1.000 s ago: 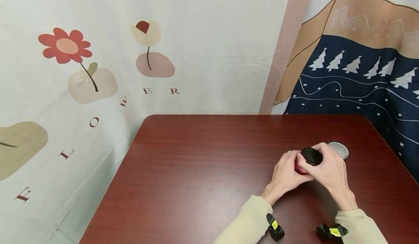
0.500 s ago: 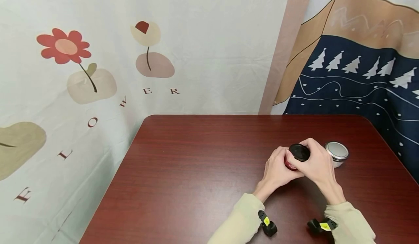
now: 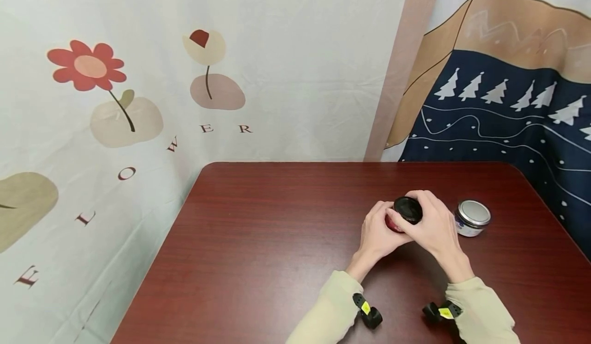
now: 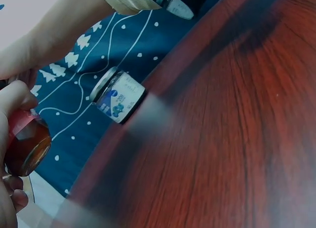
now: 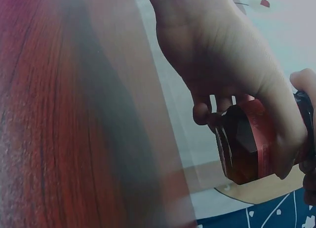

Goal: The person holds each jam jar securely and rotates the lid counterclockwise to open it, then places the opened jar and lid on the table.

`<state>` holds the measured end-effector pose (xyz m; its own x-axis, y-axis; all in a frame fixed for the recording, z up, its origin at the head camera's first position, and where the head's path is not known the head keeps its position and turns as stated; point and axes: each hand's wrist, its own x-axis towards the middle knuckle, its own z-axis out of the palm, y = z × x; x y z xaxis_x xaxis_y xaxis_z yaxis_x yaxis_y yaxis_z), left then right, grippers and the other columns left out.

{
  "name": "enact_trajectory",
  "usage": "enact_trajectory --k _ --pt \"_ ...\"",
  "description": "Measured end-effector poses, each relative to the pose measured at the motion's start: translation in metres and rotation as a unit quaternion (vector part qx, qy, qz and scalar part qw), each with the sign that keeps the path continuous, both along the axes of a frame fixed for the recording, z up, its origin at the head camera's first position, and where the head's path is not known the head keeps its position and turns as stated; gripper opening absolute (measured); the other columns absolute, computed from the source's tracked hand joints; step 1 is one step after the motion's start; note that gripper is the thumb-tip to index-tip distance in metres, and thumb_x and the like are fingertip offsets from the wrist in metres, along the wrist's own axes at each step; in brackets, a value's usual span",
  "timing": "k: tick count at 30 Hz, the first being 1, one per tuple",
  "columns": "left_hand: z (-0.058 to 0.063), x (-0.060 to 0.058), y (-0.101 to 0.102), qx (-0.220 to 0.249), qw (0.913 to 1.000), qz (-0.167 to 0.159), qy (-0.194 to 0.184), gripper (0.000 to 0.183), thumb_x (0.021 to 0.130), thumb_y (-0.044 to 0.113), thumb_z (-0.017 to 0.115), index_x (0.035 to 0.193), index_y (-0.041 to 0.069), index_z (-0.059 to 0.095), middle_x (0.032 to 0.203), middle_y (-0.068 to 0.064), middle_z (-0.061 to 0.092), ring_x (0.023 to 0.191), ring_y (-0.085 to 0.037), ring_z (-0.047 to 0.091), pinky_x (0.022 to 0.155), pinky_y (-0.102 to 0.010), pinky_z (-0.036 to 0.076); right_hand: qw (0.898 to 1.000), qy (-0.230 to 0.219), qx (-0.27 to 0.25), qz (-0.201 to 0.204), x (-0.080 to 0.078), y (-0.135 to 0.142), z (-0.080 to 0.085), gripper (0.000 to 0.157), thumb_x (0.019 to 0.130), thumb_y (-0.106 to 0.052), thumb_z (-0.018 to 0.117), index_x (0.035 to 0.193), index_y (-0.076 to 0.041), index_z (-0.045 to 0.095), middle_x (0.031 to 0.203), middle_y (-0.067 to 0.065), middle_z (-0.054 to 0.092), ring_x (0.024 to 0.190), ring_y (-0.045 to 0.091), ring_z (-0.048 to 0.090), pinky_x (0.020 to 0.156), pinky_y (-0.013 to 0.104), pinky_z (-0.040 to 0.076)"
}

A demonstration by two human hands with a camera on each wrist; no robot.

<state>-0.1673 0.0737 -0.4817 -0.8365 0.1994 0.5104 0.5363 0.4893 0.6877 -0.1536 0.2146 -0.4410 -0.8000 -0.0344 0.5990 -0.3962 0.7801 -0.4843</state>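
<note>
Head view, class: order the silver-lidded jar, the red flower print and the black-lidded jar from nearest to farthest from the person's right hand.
1. Black-lidded jar, gripped by the right hand.
2. Silver-lidded jar, on the table, right of that hand.
3. Red flower print, on the backdrop, far left.

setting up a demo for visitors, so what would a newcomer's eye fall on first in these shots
Probably the red-labelled jar with the black lid at the right of the dark red table, the left grip round its body and the right grip at its lid. Next, likely the silver-lidded jar standing farther right. Behind, the red flower stands out at the upper left of the printed cloth.
</note>
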Motion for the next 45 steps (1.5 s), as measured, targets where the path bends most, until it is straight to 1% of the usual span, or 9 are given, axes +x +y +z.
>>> enact_trajectory --k 3,8,13,20,24,30,36,40,45 --pt "-0.001 -0.001 -0.004 0.015 0.9999 0.001 0.008 0.055 0.067 0.034 0.095 0.112 0.015 0.069 0.099 0.006 0.065 0.090 -0.002 0.061 0.079 -0.007 0.044 1.000 0.000 0.003 0.005 0.000 -0.003 0.001 0.049 0.073 -0.027 0.087 0.112 -0.005 0.065 0.101 0.012 0.066 0.086 0.029 0.061 0.075 0.052 0.053" --pt "-0.002 -0.003 -0.010 0.014 0.9993 0.013 0.033 0.055 0.066 0.034 0.095 0.111 0.014 0.069 0.096 0.006 0.064 0.087 -0.003 0.061 0.077 -0.008 0.045 1.000 0.007 0.005 0.011 -0.001 -0.008 0.001 0.052 0.073 -0.030 0.088 0.114 -0.007 0.065 0.102 0.011 0.067 0.086 0.029 0.061 0.074 0.050 0.051" --pt "-0.002 -0.004 -0.018 0.009 0.9985 0.029 0.046 0.056 0.063 0.034 0.096 0.108 0.015 0.069 0.094 0.007 0.063 0.085 -0.003 0.061 0.075 -0.010 0.046 1.000 0.002 0.008 0.016 -0.002 -0.013 -0.001 0.055 0.073 -0.033 0.088 0.116 -0.009 0.065 0.104 0.010 0.068 0.086 0.029 0.062 0.074 0.050 0.051" --pt "-0.002 -0.003 -0.029 0.015 0.9986 0.032 0.039 0.056 0.061 0.032 0.097 0.107 0.014 0.069 0.093 0.005 0.062 0.084 -0.007 0.061 0.073 -0.013 0.047 1.000 0.000 0.006 0.028 -0.003 -0.023 -0.003 0.057 0.073 -0.036 0.088 0.118 -0.008 0.065 0.107 0.009 0.069 0.086 0.028 0.062 0.074 0.050 0.052" --pt "-0.002 -0.003 -0.036 0.012 0.9982 0.049 0.033 0.055 0.061 0.033 0.096 0.106 0.015 0.070 0.093 0.006 0.063 0.085 -0.007 0.063 0.073 -0.015 0.049 1.000 -0.005 0.006 0.029 -0.005 -0.029 -0.002 0.055 0.074 -0.039 0.087 0.115 -0.010 0.065 0.103 0.007 0.069 0.082 0.026 0.062 0.071 0.047 0.052" --pt "0.000 -0.004 -0.047 0.020 0.9968 0.075 0.022 0.051 0.062 0.030 0.093 0.105 0.014 0.070 0.093 0.005 0.064 0.083 -0.010 0.064 0.070 -0.022 0.051 0.999 -0.011 0.010 0.039 -0.010 -0.043 0.001 0.055 0.076 -0.044 0.085 0.114 -0.010 0.065 0.103 0.005 0.068 0.081 0.023 0.061 0.070 0.044 0.052" --pt "-0.002 -0.008 -0.057 0.031 0.9955 0.086 0.027 0.048 0.063 0.026 0.091 0.102 0.010 0.069 0.092 0.001 0.064 0.083 -0.014 0.064 0.072 -0.025 0.052 0.999 -0.014 -0.004 0.050 -0.017 -0.059 0.004 0.052 0.078 -0.046 0.084 0.111 -0.011 0.065 0.101 0.004 0.068 0.083 0.024 0.063 0.071 0.045 0.052" --pt "-0.003 -0.010 -0.064 0.031 0.9946 0.097 0.020 0.048 0.063 0.025 0.091 0.102 0.009 0.069 0.090 0.000 0.063 0.081 -0.017 0.064 0.070 -0.027 0.053 0.998 -0.009 -0.009 0.054 -0.022 -0.068 0.003 0.051 0.077 -0.046 0.084 0.109 -0.011 0.065 0.099 0.004 0.068 0.083 0.024 0.064 0.071 0.045 0.053" --pt "-0.003 -0.012 -0.070 0.028 0.9936 0.109 0.015 0.047 0.064 0.024 0.090 0.104 0.010 0.070 0.092 -0.001 0.063 0.083 -0.019 0.065 0.072 -0.031 0.054 0.998 -0.006 -0.010 0.056 -0.026 -0.076 0.003 0.051 0.076 -0.048 0.084 0.106 -0.012 0.065 0.096 0.002 0.068 0.080 0.022 0.064 0.068 0.043 0.053"
